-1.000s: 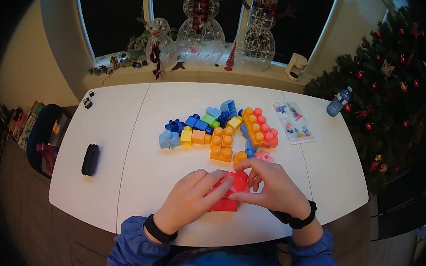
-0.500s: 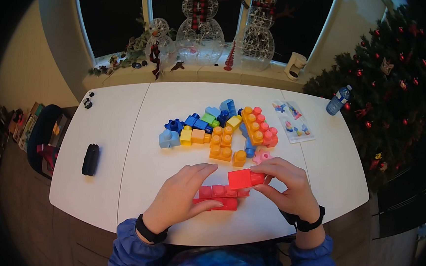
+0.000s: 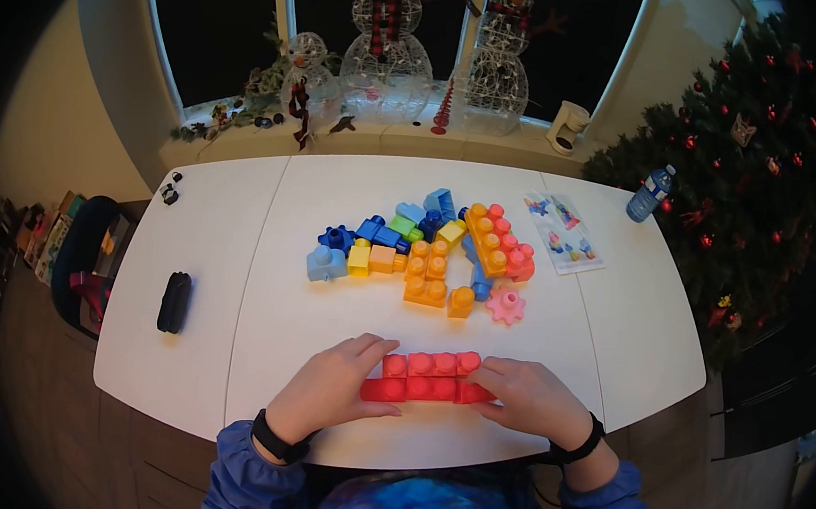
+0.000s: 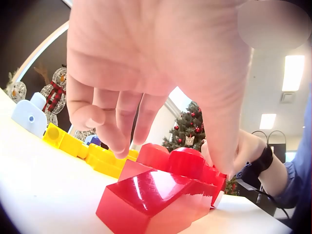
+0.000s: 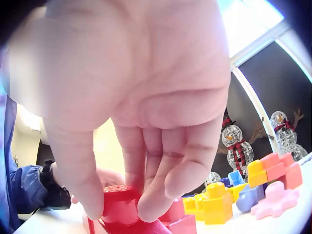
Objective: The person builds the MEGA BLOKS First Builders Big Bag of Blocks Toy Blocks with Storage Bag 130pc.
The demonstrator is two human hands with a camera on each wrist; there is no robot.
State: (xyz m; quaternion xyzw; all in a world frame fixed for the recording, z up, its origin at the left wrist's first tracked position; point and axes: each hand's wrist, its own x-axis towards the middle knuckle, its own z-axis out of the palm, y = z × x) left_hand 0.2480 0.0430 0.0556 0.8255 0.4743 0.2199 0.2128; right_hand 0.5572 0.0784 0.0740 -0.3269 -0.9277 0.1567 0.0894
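A low row of red and pinkish-red building blocks [image 3: 429, 386], studs up, lies near the table's front edge. My left hand [image 3: 327, 391] straddles its left end, thumb along the near side and fingers at the far side. In the left wrist view, a smooth slanted red block [image 4: 156, 192] sits under that palm. At the right end, my right hand [image 3: 535, 396] pinches a red block [image 5: 122, 207] between thumb and fingertips, its round stud showing in the right wrist view. That block stands against the end of the row.
Beyond the row are an orange block [image 3: 460, 303], a pink gear-shaped piece [image 3: 506, 305] and a pile of blue, green, yellow and orange blocks [image 3: 386, 234]. A picture sheet [image 3: 565, 235] and water bottle [image 3: 651, 193] are back right; a black case [image 3: 174, 302] lies left.
The right hand has lifted a red block off the row, then brought it down at the row's right end. The left hand has moved in around the left end.
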